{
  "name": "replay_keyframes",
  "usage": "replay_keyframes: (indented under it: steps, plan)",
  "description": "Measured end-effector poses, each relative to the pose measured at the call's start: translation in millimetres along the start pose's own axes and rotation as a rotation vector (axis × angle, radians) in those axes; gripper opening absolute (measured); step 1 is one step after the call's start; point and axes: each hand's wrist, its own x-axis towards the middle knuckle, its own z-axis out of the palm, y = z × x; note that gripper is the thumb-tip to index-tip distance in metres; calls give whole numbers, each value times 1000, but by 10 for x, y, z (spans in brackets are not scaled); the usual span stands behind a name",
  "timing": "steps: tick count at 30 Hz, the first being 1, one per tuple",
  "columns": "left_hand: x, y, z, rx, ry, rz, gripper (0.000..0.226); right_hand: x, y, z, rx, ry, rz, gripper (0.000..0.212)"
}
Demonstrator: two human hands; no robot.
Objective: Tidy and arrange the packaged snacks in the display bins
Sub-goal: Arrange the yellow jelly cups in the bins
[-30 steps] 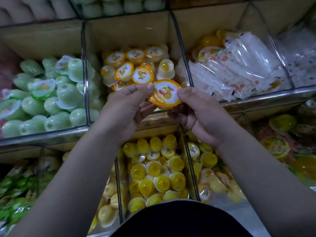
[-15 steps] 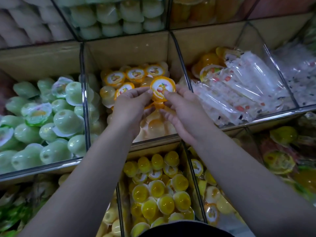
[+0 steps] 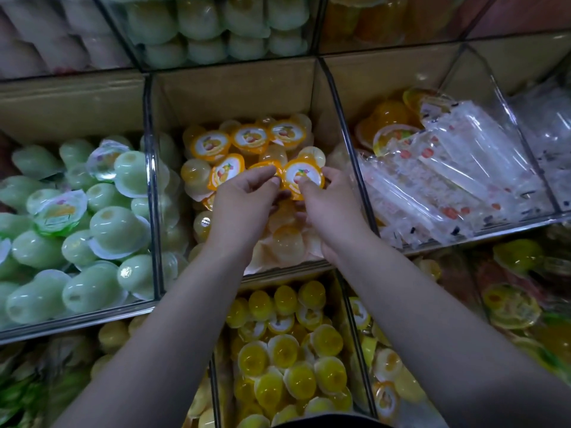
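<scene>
An orange-lidded jelly cup (image 3: 304, 174) with a fruit picture is held lid-up between both hands over the middle clear bin (image 3: 234, 91). My right hand (image 3: 332, 208) pinches its right and lower edge. My left hand (image 3: 244, 205) pinches the left edge with thumb and forefinger, beside a second orange lid (image 3: 265, 165). More orange-lidded cups (image 3: 250, 139) stand in a row at the back of this bin, and pale upturned cups (image 3: 287, 239) lie under my hands.
Green jelly cups (image 3: 102, 220) fill the left bin. Clear-wrapped stick packs (image 3: 457, 180) fill the right bin. Yellow jelly cups (image 3: 290, 350) sit in the lower middle bin. Metal-edged dividers (image 3: 352, 156) separate the bins, and another tier of bins (image 3: 216, 29) stands above.
Both hands carried the orange-lidded cup forward and down into the middle bin, setting it lower among the other cups. The camera view moved closer and tilted up.
</scene>
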Motion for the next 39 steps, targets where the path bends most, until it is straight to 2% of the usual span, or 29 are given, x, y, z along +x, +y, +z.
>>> replay_keyframes:
  steps: [3,7,11,14,20,24,26,29,35,39]
  plan:
    - [-2,-6,4,24,13,21,22,43,21,34,-131,24,-53,56]
    - [-17,3,8,24,21,23,22,58,-32,8,-352,63,-225,52]
    - [4,-3,-16,4,51,22,23,-33,-79,-5,-739,75,-454,44]
    - [16,11,-13,-41,29,13,22,-31,-120,-19,-928,61,-522,36]
    - [25,9,-3,-68,-57,7,21,102,-148,-65,-1024,-25,-560,25]
    - [36,12,-6,-171,-123,4,20,50,-58,-79,-940,32,-626,32]
    - [32,22,-11,-213,-146,26,22,-9,-81,-97,-775,65,-660,38]
    - [-16,39,-9,-273,-161,36,26,-90,-129,-152,-508,31,-673,36]
    - [-265,71,63,-347,-202,57,45,-310,-97,-333,-111,-121,-502,36]
    - [-424,91,116,-398,-229,61,52,-445,-89,-432,91,-208,-417,48]
